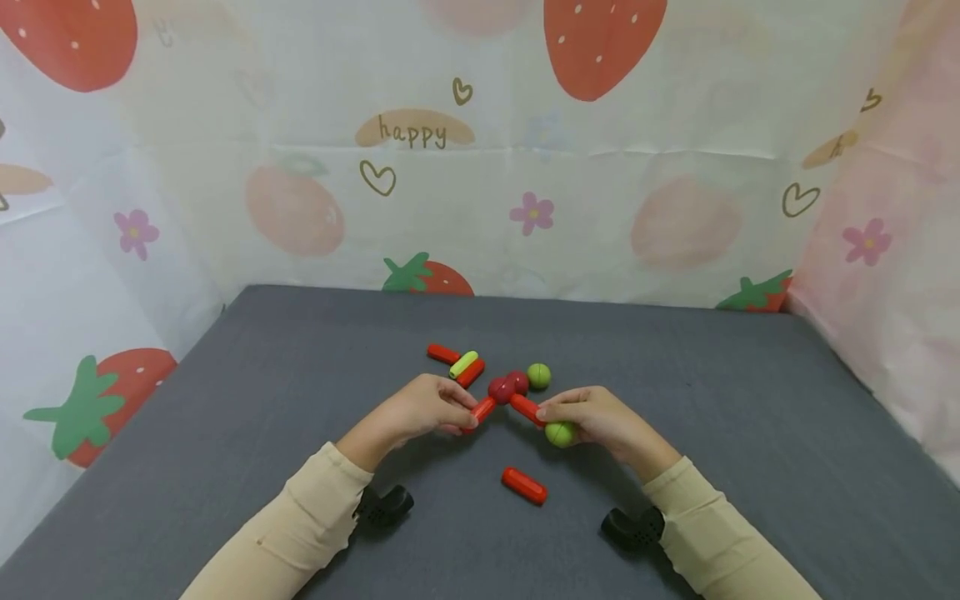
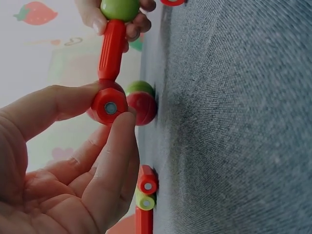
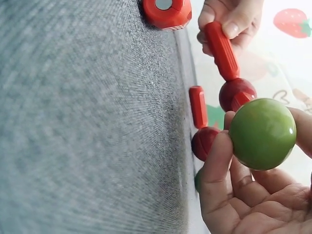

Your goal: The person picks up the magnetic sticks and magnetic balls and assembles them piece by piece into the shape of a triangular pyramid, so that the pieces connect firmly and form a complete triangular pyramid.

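Observation:
My left hand [image 1: 429,408] pinches a red magnetic rod [image 1: 483,409] between thumb and fingers. Its free end, with a silver disc, faces the left wrist camera. The rod's far end meets a red ball [image 1: 500,390]. From that same ball a second red rod [image 2: 111,51] runs to a green ball [image 3: 263,134]. My right hand [image 1: 600,421] pinches this second rod close to the green ball. The joined pieces are held above the table. Just behind, another red ball [image 2: 142,108] rests on the table, touching another green ball [image 1: 538,375].
A loose red rod [image 1: 524,486] lies on the grey table [image 1: 225,467] nearer the body. Back left are a red rod [image 1: 443,354], a yellow-green rod [image 1: 463,364] and another red rod [image 1: 471,374], close together. A printed curtain [image 1: 465,217] stands behind the table.

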`<state>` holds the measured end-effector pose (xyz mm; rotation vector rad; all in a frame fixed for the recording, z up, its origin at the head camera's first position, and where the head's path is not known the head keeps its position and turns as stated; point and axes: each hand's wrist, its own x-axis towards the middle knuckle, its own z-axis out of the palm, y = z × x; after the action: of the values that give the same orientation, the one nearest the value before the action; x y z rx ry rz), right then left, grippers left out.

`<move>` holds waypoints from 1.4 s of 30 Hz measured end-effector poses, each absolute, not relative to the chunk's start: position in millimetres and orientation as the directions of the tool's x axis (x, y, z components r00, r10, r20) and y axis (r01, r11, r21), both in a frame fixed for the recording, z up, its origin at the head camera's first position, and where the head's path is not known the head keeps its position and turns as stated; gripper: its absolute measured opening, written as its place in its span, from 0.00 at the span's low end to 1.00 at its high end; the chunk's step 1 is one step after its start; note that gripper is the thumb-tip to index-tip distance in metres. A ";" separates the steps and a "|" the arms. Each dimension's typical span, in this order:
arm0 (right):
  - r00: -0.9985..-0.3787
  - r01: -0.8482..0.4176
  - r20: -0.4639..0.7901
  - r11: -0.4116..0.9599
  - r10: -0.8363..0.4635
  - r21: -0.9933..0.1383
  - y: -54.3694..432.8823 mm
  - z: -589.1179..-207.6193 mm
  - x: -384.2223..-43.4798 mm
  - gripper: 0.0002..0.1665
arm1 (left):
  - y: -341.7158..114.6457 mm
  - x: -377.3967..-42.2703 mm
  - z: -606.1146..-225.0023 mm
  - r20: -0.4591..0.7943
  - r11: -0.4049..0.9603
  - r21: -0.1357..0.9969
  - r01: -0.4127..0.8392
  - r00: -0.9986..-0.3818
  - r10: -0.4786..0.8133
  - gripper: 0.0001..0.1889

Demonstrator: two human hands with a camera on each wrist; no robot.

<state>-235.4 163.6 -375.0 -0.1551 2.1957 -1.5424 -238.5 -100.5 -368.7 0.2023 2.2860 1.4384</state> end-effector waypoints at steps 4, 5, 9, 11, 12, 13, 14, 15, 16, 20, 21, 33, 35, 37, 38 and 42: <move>-0.886 0.156 -0.295 0.370 -0.357 -0.916 163.2 -376.1 -235.9 0.20 | -101.4 -237.7 -368.0 -0.282 0.447 0.888 -0.107 -0.895 0.345 0.15; -0.886 0.159 -0.297 0.369 -0.356 -0.916 163.1 -376.3 -235.9 0.20 | -101.6 -237.7 -367.9 -0.279 0.444 0.890 -0.105 -0.895 0.348 0.15; -0.883 0.156 -0.298 0.371 -0.363 -0.915 162.7 -375.1 -235.4 0.18 | -102.8 -237.9 -368.1 -0.267 0.433 0.897 -0.096 -0.896 0.355 0.15; -0.883 0.164 -0.303 0.370 -0.359 -0.915 162.6 -374.4 -235.2 0.16 | -103.5 -238.1 -368.2 -0.262 0.429 0.899 -0.091 -0.895 0.360 0.15; -0.882 0.161 -0.303 0.372 -0.361 -0.914 162.8 -373.8 -235.2 0.16 | -103.8 -238.2 -368.4 -0.260 0.427 0.900 -0.088 -0.894 0.364 0.15; -0.881 0.159 -0.303 0.374 -0.363 -0.914 162.8 -373.6 -235.3 0.16 | -104.3 -238.2 -368.5 -0.258 0.425 0.901 -0.086 -0.893 0.368 0.15; -0.880 0.158 -0.303 0.377 -0.365 -0.913 162.9 -373.7 -235.7 0.16 | -104.7 -238.1 -368.6 -0.256 0.424 0.902 -0.082 -0.892 0.372 0.15; -0.880 0.156 -0.302 0.378 -0.367 -0.912 163.0 -373.8 -236.0 0.16 | -105.1 -238.0 -368.5 -0.254 0.422 0.903 -0.080 -0.891 0.375 0.15; -0.879 0.155 -0.303 0.380 -0.368 -0.912 163.0 -374.1 -236.3 0.16 | -105.5 -237.9 -368.6 -0.251 0.420 0.904 -0.077 -0.891 0.378 0.15; -0.870 0.152 -0.305 0.379 -0.388 -0.913 163.8 -374.9 -237.2 0.18 | -106.0 -237.6 -368.1 -0.245 0.418 0.906 -0.067 -0.889 0.387 0.15; -0.867 0.150 -0.305 0.377 -0.394 -0.914 164.2 -374.6 -237.0 0.19 | -105.9 -237.6 -368.1 -0.244 0.418 0.906 -0.066 -0.889 0.388 0.15; -0.861 0.160 -0.321 0.390 -0.395 -0.907 167.1 -374.3 -236.2 0.22 | -102.9 -238.8 -368.8 -0.262 0.424 0.902 -0.084 -0.887 0.381 0.14; -0.860 0.160 -0.324 0.395 -0.394 -0.905 167.3 -374.2 -236.0 0.21 | -103.1 -238.5 -369.0 -0.262 0.419 0.904 -0.084 -0.884 0.387 0.15; -0.863 0.164 -0.327 0.400 -0.385 -0.902 167.0 -373.9 -236.4 0.21 | -103.6 -238.3 -369.1 -0.259 0.416 0.905 -0.082 -0.884 0.390 0.15; -0.865 0.167 -0.329 0.400 -0.379 -0.901 167.0 -373.8 -236.8 0.21 | -103.9 -238.3 -369.0 -0.258 0.415 0.906 -0.082 -0.885 0.388 0.15; -0.871 0.181 -0.334 0.398 -0.360 -0.900 168.5 -371.8 -238.2 0.22 | -104.2 -239.5 -368.8 -0.239 0.392 0.916 -0.084 -0.899 0.366 0.15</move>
<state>-238.2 168.5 -371.8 -0.1530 2.1764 -1.4881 -239.5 -104.2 -368.8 0.2427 2.2513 1.5168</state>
